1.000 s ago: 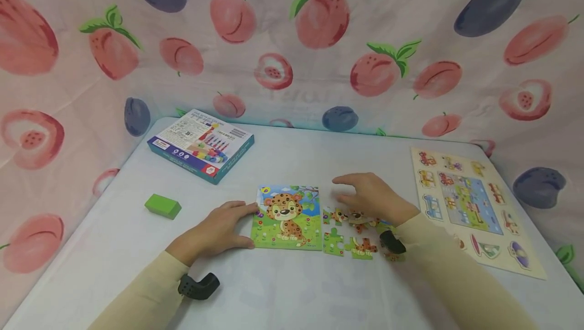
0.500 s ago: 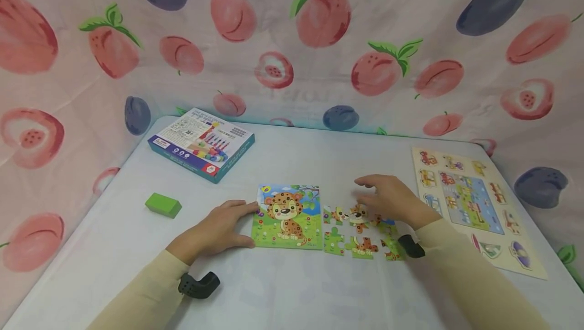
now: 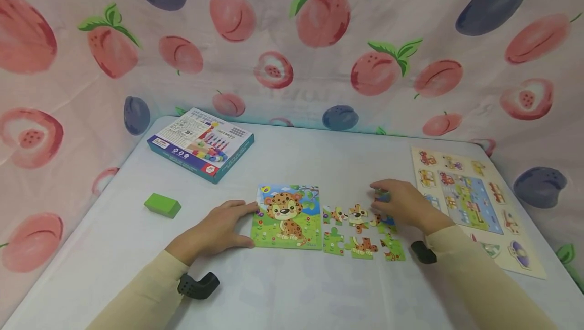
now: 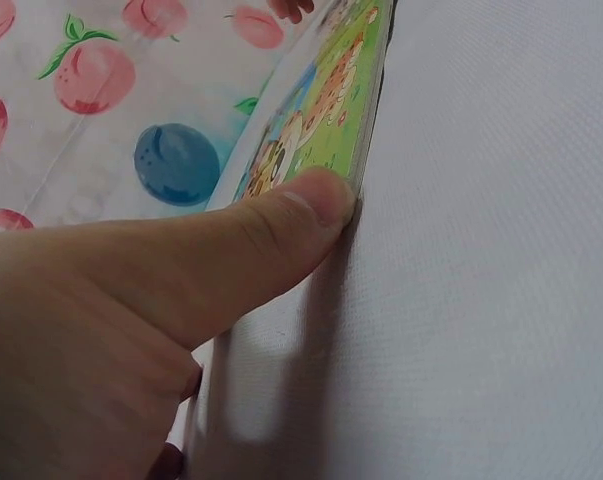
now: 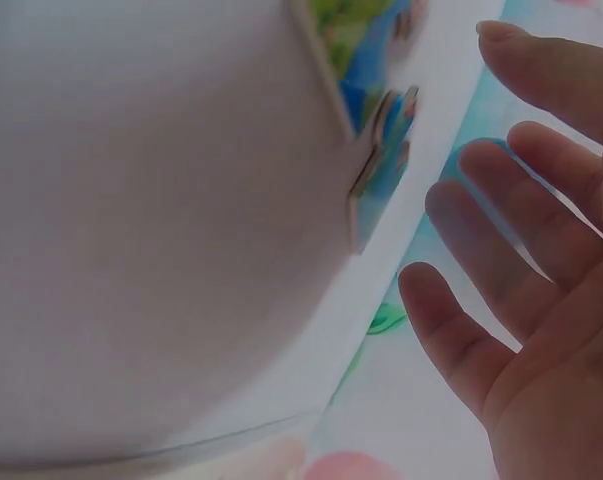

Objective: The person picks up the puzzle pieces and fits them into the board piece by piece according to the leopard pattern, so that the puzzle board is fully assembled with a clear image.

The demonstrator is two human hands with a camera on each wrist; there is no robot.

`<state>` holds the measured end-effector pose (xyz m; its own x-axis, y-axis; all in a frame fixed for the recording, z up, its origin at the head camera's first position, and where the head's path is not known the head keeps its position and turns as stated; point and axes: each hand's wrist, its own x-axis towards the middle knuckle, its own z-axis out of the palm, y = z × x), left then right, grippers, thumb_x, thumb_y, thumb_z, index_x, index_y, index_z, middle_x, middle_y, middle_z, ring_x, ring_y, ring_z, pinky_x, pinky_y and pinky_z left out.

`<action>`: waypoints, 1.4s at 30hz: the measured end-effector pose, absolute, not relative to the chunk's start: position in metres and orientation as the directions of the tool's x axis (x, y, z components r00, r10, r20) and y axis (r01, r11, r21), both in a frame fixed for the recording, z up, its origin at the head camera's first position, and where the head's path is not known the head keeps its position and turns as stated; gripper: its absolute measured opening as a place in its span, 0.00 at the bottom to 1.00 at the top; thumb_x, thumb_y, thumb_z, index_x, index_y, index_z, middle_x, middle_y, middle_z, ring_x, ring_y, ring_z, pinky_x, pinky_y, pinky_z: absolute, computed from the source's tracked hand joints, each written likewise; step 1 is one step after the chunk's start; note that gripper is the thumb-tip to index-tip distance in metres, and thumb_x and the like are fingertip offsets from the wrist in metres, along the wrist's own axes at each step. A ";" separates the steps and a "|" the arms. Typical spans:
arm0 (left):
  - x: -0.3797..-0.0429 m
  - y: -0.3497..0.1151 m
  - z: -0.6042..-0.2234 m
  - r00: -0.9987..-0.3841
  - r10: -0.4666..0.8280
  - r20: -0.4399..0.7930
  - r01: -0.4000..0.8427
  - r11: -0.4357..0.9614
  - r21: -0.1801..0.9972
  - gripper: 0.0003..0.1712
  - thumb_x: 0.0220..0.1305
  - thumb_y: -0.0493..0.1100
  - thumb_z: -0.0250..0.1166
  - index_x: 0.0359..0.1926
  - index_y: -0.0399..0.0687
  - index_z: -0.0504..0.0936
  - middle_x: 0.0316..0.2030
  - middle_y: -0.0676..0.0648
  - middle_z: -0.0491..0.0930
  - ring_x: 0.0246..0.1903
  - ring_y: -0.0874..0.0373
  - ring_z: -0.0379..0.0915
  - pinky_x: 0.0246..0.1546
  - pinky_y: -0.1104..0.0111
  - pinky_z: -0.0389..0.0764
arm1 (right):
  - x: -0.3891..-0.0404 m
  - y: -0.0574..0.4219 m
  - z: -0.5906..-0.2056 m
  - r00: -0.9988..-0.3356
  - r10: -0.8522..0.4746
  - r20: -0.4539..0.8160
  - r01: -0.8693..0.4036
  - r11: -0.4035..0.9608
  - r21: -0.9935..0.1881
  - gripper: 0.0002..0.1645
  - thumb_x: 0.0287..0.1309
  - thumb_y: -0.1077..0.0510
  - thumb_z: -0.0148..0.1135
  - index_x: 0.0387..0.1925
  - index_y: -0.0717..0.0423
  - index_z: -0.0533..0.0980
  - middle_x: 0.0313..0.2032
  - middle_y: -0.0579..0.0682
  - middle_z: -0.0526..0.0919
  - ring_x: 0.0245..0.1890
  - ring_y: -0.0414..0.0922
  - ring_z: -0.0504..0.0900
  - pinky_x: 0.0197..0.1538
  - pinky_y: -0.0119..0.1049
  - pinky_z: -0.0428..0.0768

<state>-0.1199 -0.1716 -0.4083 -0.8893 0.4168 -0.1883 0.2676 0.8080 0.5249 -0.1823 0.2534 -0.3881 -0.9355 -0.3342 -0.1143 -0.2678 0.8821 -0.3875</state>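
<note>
A square leopard picture board (image 3: 286, 218) lies flat on the table. My left hand (image 3: 218, 228) rests at its left side, with the thumb (image 4: 316, 200) touching the near corner and the index finger at the left edge. Right of the board, loose jigsaw pieces (image 3: 363, 248) printed with the same leopard lie in two rough rows. My right hand (image 3: 408, 204) hovers over the far right pieces, its fingers spread and slightly bent with nothing between them. Beneath its fingertips a blue-green jigsaw piece (image 3: 381, 196) is partly covered; in the right wrist view, blue jigsaw pieces (image 5: 379, 190) lie on the table.
At the back left lies a flat toy box (image 3: 201, 145). A green block (image 3: 162, 205) sits left of my left hand. A wooden vehicle puzzle board (image 3: 474, 203) occupies the right side, partly behind my right hand. A fruit-printed cloth (image 3: 315, 92) hangs behind the white table.
My right hand has moved to the right, uncovering several jigsaw pieces, and a blue-green piece now shows by its fingertips. My left hand and the leopard board stay in place.
</note>
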 end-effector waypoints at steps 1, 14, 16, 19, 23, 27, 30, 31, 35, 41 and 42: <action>-0.120 -0.172 -0.408 -0.889 0.416 -0.190 0.267 0.809 0.525 0.45 0.54 0.51 0.78 0.71 0.48 0.71 0.68 0.36 0.67 0.69 0.38 0.59 0.65 0.42 0.65 | -0.183 0.255 -0.389 -0.936 -0.332 -0.117 -0.266 0.885 -0.383 0.31 0.62 0.53 0.69 0.63 0.62 0.75 0.58 0.61 0.79 0.59 0.61 0.76 0.62 0.62 0.71; -0.119 -0.173 -0.408 -0.882 0.436 -0.181 0.288 0.801 0.525 0.44 0.54 0.51 0.77 0.71 0.48 0.71 0.68 0.36 0.66 0.69 0.37 0.59 0.64 0.42 0.65 | -0.185 0.272 -0.398 -0.950 -0.278 -0.140 -0.214 0.911 -0.352 0.33 0.59 0.52 0.70 0.62 0.65 0.74 0.59 0.66 0.77 0.61 0.65 0.72 0.63 0.63 0.68; -0.119 -0.173 -0.409 -0.883 0.432 -0.184 0.283 0.802 0.526 0.44 0.55 0.51 0.77 0.71 0.48 0.71 0.68 0.36 0.66 0.69 0.38 0.58 0.65 0.42 0.64 | -0.184 0.272 -0.398 -0.952 -0.267 -0.152 -0.201 0.915 -0.350 0.34 0.59 0.51 0.70 0.62 0.65 0.74 0.60 0.67 0.76 0.62 0.66 0.71 0.63 0.64 0.67; -0.118 -0.173 -0.409 -0.885 0.424 -0.191 0.273 0.806 0.525 0.44 0.55 0.51 0.77 0.71 0.49 0.71 0.68 0.36 0.66 0.69 0.38 0.58 0.65 0.42 0.64 | -0.184 0.272 -0.398 -0.953 -0.255 -0.165 -0.184 0.917 -0.355 0.35 0.60 0.50 0.70 0.63 0.66 0.73 0.61 0.68 0.75 0.63 0.66 0.70 0.64 0.64 0.66; -0.118 -0.173 -0.409 -0.885 0.424 -0.191 0.272 0.806 0.526 0.44 0.55 0.51 0.77 0.71 0.49 0.71 0.68 0.36 0.66 0.69 0.38 0.58 0.65 0.42 0.64 | -0.184 0.272 -0.398 -0.952 -0.253 -0.172 -0.183 0.921 -0.344 0.35 0.60 0.50 0.69 0.63 0.66 0.73 0.60 0.68 0.76 0.62 0.66 0.71 0.63 0.64 0.67; -0.119 -0.173 -0.409 -0.883 0.433 -0.183 0.284 0.801 0.527 0.44 0.55 0.51 0.77 0.71 0.48 0.71 0.68 0.36 0.66 0.69 0.38 0.58 0.65 0.41 0.64 | -0.185 0.273 -0.397 -0.949 -0.264 -0.172 -0.199 0.926 -0.321 0.34 0.61 0.51 0.68 0.62 0.66 0.73 0.59 0.67 0.77 0.61 0.65 0.72 0.63 0.64 0.68; -0.119 -0.173 -0.408 -0.882 0.436 -0.181 0.289 0.802 0.524 0.44 0.55 0.51 0.77 0.71 0.48 0.71 0.68 0.36 0.67 0.69 0.37 0.58 0.64 0.41 0.64 | -0.187 0.274 -0.397 -0.948 -0.265 -0.175 -0.201 0.927 -0.317 0.33 0.61 0.51 0.68 0.62 0.66 0.73 0.58 0.66 0.78 0.60 0.65 0.74 0.62 0.63 0.69; -0.120 -0.173 -0.409 -0.883 0.434 -0.181 0.287 0.802 0.523 0.44 0.55 0.51 0.77 0.71 0.48 0.71 0.68 0.36 0.67 0.69 0.37 0.58 0.64 0.41 0.64 | -0.187 0.274 -0.397 -0.948 -0.265 -0.176 -0.200 0.927 -0.318 0.34 0.61 0.51 0.68 0.62 0.66 0.73 0.57 0.66 0.78 0.60 0.65 0.74 0.62 0.63 0.69; -0.120 -0.172 -0.410 -0.885 0.428 -0.183 0.278 0.801 0.530 0.44 0.55 0.52 0.77 0.71 0.48 0.71 0.68 0.36 0.67 0.69 0.38 0.58 0.65 0.42 0.64 | -0.188 0.274 -0.397 -0.946 -0.270 -0.177 -0.203 0.925 -0.321 0.34 0.61 0.51 0.68 0.61 0.67 0.73 0.56 0.66 0.79 0.59 0.64 0.75 0.62 0.63 0.70; -0.120 -0.172 -0.411 -0.889 0.417 -0.188 0.263 0.802 0.535 0.45 0.54 0.52 0.77 0.71 0.49 0.71 0.68 0.37 0.67 0.69 0.38 0.58 0.65 0.42 0.64 | -0.189 0.273 -0.398 -0.945 -0.277 -0.174 -0.208 0.920 -0.333 0.33 0.61 0.52 0.68 0.61 0.68 0.74 0.56 0.65 0.79 0.59 0.64 0.75 0.61 0.63 0.70; -0.120 -0.172 -0.411 -0.890 0.416 -0.187 0.262 0.802 0.536 0.45 0.54 0.52 0.77 0.71 0.49 0.71 0.68 0.37 0.67 0.69 0.38 0.58 0.65 0.42 0.63 | -0.189 0.272 -0.398 -0.945 -0.279 -0.169 -0.211 0.918 -0.336 0.33 0.61 0.52 0.68 0.61 0.68 0.74 0.56 0.66 0.79 0.59 0.64 0.75 0.61 0.63 0.70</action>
